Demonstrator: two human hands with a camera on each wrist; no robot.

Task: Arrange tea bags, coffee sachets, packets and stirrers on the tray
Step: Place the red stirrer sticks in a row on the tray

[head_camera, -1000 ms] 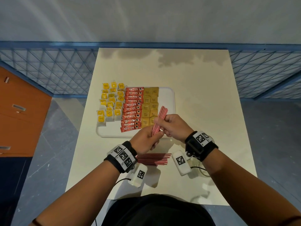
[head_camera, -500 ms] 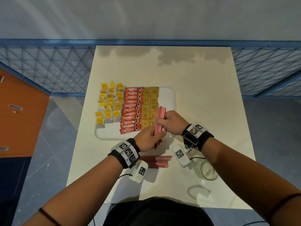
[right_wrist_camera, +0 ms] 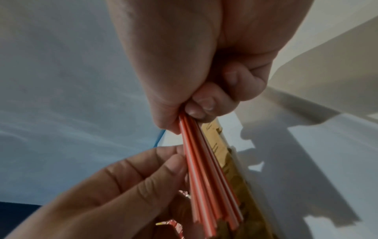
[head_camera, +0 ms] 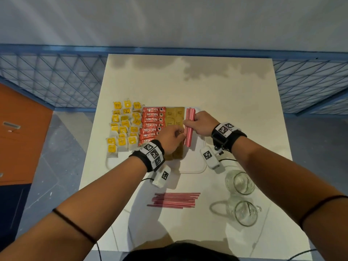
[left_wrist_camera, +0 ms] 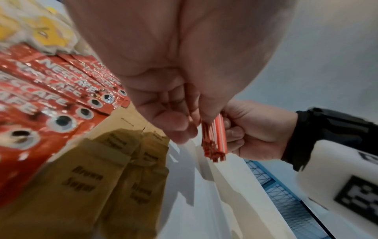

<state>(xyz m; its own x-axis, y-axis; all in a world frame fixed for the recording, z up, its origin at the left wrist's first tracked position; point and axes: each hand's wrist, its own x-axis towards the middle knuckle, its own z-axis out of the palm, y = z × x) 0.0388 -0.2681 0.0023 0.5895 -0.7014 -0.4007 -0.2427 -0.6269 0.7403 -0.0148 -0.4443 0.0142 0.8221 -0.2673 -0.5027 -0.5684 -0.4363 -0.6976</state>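
Note:
A white tray (head_camera: 194,169) holds yellow tea bags (head_camera: 123,129) at its left, red coffee sachets (head_camera: 151,123) in the middle and brown sugar packets (head_camera: 174,116) to their right. Both hands hold a bundle of red stirrers (head_camera: 189,127) low over the tray's right strip, right beside the sugar packets. My right hand (head_camera: 195,122) grips the bundle near its far half, fingers curled round it (right_wrist_camera: 190,103). My left hand (head_camera: 178,135) pinches the bundle's left side (right_wrist_camera: 175,163). A second pile of stirrers (head_camera: 175,199) lies on the table near me.
Two glass mugs (head_camera: 239,182) (head_camera: 243,211) stand on the table at the near right, close to my right forearm. The white table (head_camera: 226,102) ends at a blue mesh fence (head_camera: 56,81) behind. An orange cabinet (head_camera: 17,132) stands at the left.
Both hands have carried the stirrer bundle forward from the tray's near edge and lowered it over the tray's right strip, turning it to lie along the sugar packets.

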